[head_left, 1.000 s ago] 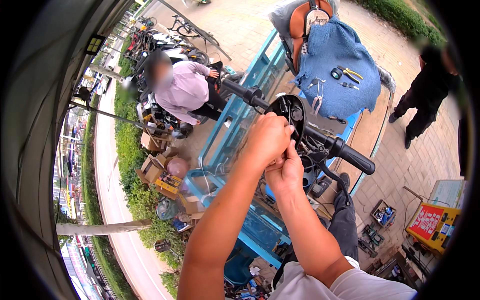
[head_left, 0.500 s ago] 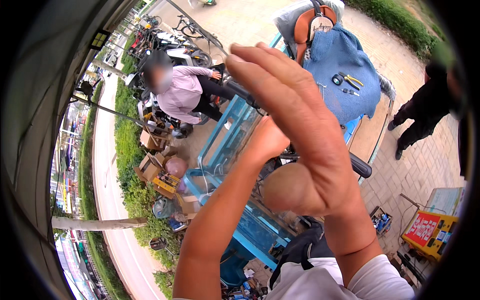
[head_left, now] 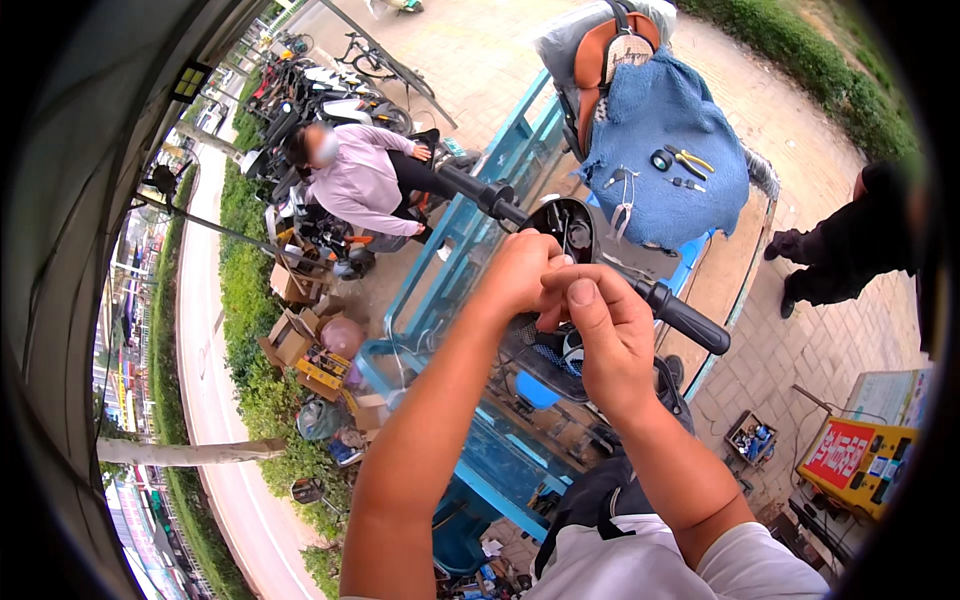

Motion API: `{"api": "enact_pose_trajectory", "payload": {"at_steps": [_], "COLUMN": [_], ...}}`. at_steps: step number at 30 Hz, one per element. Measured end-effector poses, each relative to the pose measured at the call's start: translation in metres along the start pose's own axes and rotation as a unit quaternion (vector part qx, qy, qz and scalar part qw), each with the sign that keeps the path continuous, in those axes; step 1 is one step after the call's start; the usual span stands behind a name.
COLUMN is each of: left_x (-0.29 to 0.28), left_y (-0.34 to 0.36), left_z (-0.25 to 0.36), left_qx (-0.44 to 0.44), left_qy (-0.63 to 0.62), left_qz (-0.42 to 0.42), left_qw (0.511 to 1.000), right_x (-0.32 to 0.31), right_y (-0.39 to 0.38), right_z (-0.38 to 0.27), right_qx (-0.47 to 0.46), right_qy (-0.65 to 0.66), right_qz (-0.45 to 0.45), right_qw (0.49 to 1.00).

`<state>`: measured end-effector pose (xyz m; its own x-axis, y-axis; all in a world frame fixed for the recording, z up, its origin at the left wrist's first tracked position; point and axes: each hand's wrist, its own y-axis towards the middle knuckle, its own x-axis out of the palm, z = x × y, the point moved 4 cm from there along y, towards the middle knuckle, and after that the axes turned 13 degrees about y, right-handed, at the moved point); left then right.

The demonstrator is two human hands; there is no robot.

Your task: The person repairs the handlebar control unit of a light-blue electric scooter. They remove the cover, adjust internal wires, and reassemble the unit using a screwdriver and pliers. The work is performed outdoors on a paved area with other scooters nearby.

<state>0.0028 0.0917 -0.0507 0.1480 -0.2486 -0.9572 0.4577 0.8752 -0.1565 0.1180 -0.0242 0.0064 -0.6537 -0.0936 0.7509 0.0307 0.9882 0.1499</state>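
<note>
My left hand point(head_left: 522, 275) and my right hand point(head_left: 612, 335) meet over the middle of a scooter's handlebars. Both have their fingers closed and pressed together; whatever they pinch is too small or hidden to name. Just beyond them is an opened black housing point(head_left: 562, 222) with parts inside. Black grips stick out on either side, the left grip point(head_left: 478, 188) and the right grip point(head_left: 692, 320). Past the housing a blue cloth point(head_left: 670, 115) carries yellow-handled pliers point(head_left: 688, 162), a black tape roll point(head_left: 661, 160), small keys point(head_left: 688, 184) and a pale-handled tool point(head_left: 622, 208).
A blue metal frame point(head_left: 465, 225) runs along the left. Beyond it a person in a pink top point(head_left: 365, 170) sits near parked two-wheelers; another in black point(head_left: 840, 240) stands at right. Cardboard boxes point(head_left: 293, 340), a parts tray point(head_left: 752, 438) and a yellow case point(head_left: 865, 465) lie around.
My right hand, raised and spread in front of the handlebars before, has come down to my left hand with its fingers closed. The housing and right grip now show more.
</note>
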Motion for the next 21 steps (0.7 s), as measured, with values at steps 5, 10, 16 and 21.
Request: {"api": "enact_pose_trajectory", "payload": {"at_steps": [5,10,16,21], "left_x": [-0.007,-0.012,-0.012,-0.007], "left_y": [-0.015,-0.010,-0.014,-0.016], "left_z": [-0.008,-0.001,0.001,-0.002], "left_qx": [-0.134,-0.136,-0.150,-0.156], "left_qy": [-0.219,-0.209,-0.226,-0.236], "left_qz": [-0.066,-0.079,-0.071,-0.065], "left_qw": [0.964,0.965,0.960,0.957], "right_x": [-0.049,-0.048,-0.035,-0.032], "right_y": [-0.042,-0.025,-0.017,-0.013], "right_z": [0.077,0.112,0.123,0.125], "right_qx": [0.175,0.132,0.104,0.106], "right_qy": [-0.047,0.247,0.358,0.394], "right_qz": [0.196,0.273,0.358,0.362], "right_qw": [0.964,0.920,0.856,0.838]}}
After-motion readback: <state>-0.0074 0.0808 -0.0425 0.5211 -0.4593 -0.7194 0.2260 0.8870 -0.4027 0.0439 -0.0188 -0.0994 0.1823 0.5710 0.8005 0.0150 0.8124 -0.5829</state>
